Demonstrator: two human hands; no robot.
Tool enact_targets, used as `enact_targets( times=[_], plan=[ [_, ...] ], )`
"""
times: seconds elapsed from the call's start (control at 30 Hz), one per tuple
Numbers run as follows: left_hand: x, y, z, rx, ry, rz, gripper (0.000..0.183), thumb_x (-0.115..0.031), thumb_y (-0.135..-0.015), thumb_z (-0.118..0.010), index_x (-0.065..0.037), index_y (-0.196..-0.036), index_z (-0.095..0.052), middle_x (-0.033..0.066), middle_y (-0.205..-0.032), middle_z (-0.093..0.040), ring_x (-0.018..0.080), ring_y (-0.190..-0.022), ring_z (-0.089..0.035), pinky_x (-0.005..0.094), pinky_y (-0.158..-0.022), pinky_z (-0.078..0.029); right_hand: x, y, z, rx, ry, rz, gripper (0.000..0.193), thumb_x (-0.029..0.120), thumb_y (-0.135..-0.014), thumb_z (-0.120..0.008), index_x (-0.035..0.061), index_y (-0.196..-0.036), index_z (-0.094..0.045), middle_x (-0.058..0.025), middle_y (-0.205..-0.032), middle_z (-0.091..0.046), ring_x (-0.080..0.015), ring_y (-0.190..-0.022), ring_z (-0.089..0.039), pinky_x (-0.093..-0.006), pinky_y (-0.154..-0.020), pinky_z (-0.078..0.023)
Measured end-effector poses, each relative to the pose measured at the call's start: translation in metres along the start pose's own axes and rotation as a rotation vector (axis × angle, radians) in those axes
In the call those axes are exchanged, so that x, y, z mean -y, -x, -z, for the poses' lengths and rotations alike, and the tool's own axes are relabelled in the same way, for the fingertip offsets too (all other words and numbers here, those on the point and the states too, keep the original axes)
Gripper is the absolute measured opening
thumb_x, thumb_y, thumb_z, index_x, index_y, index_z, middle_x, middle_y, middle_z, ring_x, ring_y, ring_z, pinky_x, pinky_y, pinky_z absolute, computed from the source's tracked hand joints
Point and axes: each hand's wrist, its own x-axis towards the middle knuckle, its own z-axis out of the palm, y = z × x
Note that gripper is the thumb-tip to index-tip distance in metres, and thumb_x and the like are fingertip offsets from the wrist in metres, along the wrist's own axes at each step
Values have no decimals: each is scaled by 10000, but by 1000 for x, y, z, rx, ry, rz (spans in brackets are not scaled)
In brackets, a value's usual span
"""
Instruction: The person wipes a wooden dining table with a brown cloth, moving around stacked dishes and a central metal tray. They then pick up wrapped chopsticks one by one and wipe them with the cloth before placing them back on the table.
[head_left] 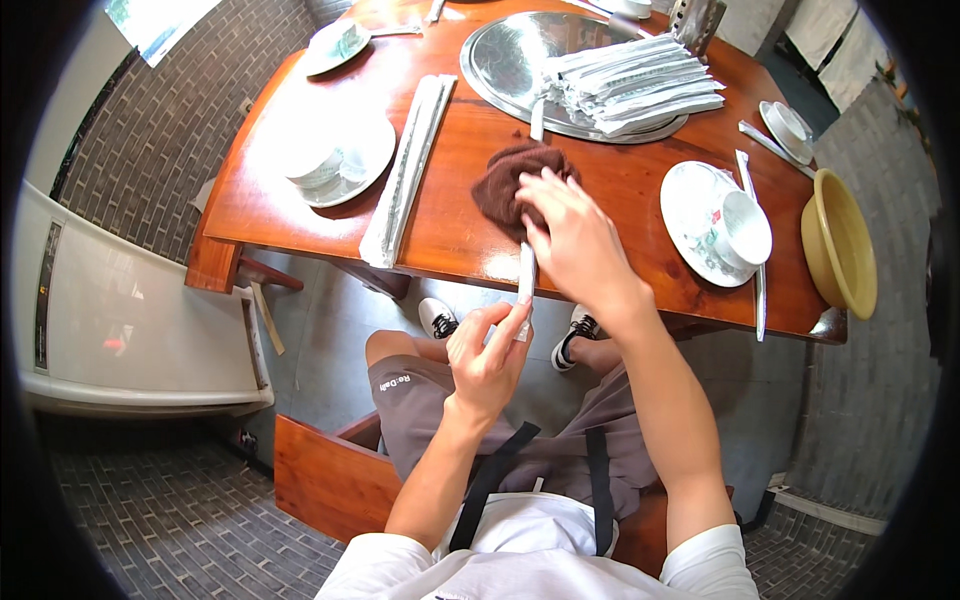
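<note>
My left hand (484, 358) pinches the near end of a long, narrow white chopstick packet (527, 268) just off the table's front edge. The packet runs away from me, under a brown cloth (503, 196), and its far end shows beyond, by the metal tray. My right hand (582, 245) is closed on that cloth, pressing it over the packet's middle. To the left lie several more wrapped chopstick packets (408, 175) side by side. A heap of the same white packets (640, 85) rests on the round metal tray (495, 55).
The wooden table (440, 245) carries a plate with a bowl (345, 170) at left, another plate (690, 220) with a bowl (743, 230) at right, and more settings farther back. A yellow basin (838, 245) stands at the right edge. I sit on a wooden seat (335, 465).
</note>
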Motion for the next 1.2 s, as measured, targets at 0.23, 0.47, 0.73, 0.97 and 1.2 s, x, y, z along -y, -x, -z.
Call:
enact_targets(
  times=[0.23, 0.47, 0.73, 0.97, 1.2],
  plan=[
    [0, -4, 1, 3, 4, -13, 397, 68, -721, -809, -35, -1101, -761, 104, -927, -664, 234, -718, -649, 307, -617, -526, -45, -65, -27, -48, 19, -149, 226, 84, -939, -609, 5, -1147, -650, -209, -1262, -667, -383, -1302, -557, -496, -1153, -388],
    [-2, -10, 5, -154, 238, 375, 191, 11, -863, -767, 37, -1046, -719, 109, -840, -707, 166, -691, -678, 273, -621, -536, -53, -57, -10, -178, -433, -266, 265, 135, -978, -642, -2, -1201, -679, -209, -1175, -713, -347, -1125, -682, -366, -970, -504],
    [14, -19, 26, -401, 676, 823, 193, -126, -1020, -658, 64, -1043, -632, 150, -861, -719, 184, -723, -720, 288, -663, -601, -10, 36, 34, -254, -460, -290, 258, 84, -1014, -596, -20, -1245, -645, -202, -1288, -689, -321, -1278, -625, -372, -1080, -457],
    [45, -32, 26, -545, 459, 703, 205, -116, -1002, -687, 72, -1060, -629, 144, -837, -720, 163, -679, -704, 260, -608, -584, -10, 39, 34, -246, -526, -297, 253, 81, -1005, -609, -24, -1231, -652, -203, -1290, -690, -328, -1263, -635, -384, -1082, -462],
    [47, -41, 26, -457, -129, 572, 420, -183, -922, -814, -68, -963, -412, -33, -566, -482, 38, -534, -419, 208, -496, -271, -13, 37, 33, -269, -539, -248, 232, 44, -967, -639, -17, -1190, -663, -207, -1246, -699, -353, -1249, -638, -407, -1081, -472]
  ],
)
